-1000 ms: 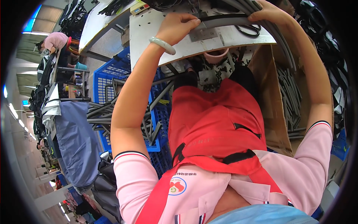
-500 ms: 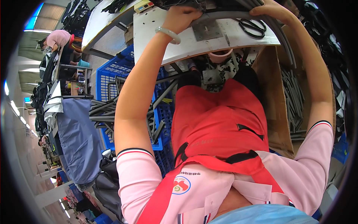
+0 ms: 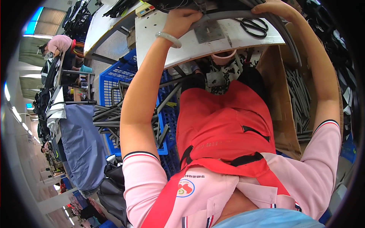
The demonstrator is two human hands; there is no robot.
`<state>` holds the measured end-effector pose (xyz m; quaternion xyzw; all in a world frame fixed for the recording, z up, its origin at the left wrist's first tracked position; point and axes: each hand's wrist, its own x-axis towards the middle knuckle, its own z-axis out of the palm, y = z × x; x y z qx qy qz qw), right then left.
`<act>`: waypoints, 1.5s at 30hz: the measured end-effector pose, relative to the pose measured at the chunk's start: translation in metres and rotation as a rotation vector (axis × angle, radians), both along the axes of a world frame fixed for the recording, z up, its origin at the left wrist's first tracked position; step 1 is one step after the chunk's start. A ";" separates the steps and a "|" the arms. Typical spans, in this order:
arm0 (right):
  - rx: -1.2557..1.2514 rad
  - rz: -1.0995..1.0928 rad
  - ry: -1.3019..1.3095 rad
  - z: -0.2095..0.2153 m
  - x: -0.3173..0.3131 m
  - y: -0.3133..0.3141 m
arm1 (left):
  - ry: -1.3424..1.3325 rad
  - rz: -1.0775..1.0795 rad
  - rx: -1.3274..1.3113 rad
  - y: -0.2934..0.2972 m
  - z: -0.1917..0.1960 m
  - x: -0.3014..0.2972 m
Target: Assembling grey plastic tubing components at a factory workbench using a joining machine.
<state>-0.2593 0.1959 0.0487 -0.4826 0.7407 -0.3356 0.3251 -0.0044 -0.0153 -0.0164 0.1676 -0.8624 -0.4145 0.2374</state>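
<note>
At the top of the view, my left hand (image 3: pixel 182 21) has its fingers closed on the near end of a long grey strip (image 3: pixel 235 15), beside a dark sewing machine (image 3: pixel 180 4) that the top edge cuts off. My right hand (image 3: pixel 274 7) is wrapped round the same strip further right, with its thumb along the near side. More grey strips run beneath that hand, their ends (image 3: pixel 293 53) hanging over the table's right edge. A pair of black-handled scissors (image 3: pixel 254 28) lies on the white table (image 3: pixel 167 45) just nearer than the strip, right of a square metal plate (image 3: pixel 210 34).
Left of my legs, a blue crate (image 3: pixel 110 85) holds a heap of cut grey strips (image 3: pixel 110 117). To the right, an open cardboard box (image 3: pixel 279 102) contains several more. A pink bucket (image 3: pixel 223 57) stands under the table. A co-worker in pink (image 3: pixel 60 45) bends forward at far left.
My left hand has shifted slightly left and lower, its wrist turning a little. My right hand keeps its grip, and the strip ends still hang over the edge. The whole view has tilted slightly.
</note>
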 end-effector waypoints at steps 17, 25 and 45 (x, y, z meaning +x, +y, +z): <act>-0.124 -0.467 -0.110 -0.063 -0.019 0.206 | -0.170 0.327 -0.345 -0.015 -0.078 0.075; 0.150 -1.039 -0.195 -0.285 -0.043 0.386 | -0.107 0.401 -0.540 0.014 -0.084 0.066; 0.479 -0.857 0.728 -0.309 -0.118 0.416 | -0.148 0.452 -0.582 0.021 -0.087 0.064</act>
